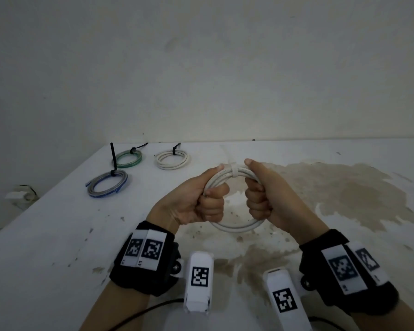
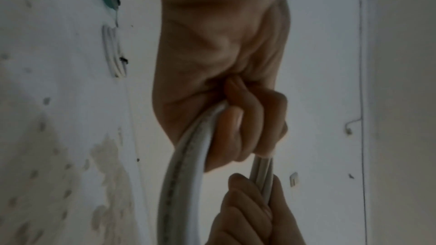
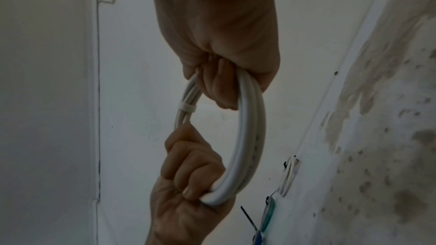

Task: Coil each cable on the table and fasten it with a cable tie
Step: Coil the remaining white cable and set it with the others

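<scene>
While both hands (image 1: 234,194) grip it, coil (image 1: 234,226) hangs between.

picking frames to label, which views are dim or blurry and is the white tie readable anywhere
Head view: evenly lit, sharp, edges bowed; white tie on the held cable is clear. Left wrist view: dim, soft, tie not visible. Right wrist view: dim, hands backlit, tie readable.
</scene>
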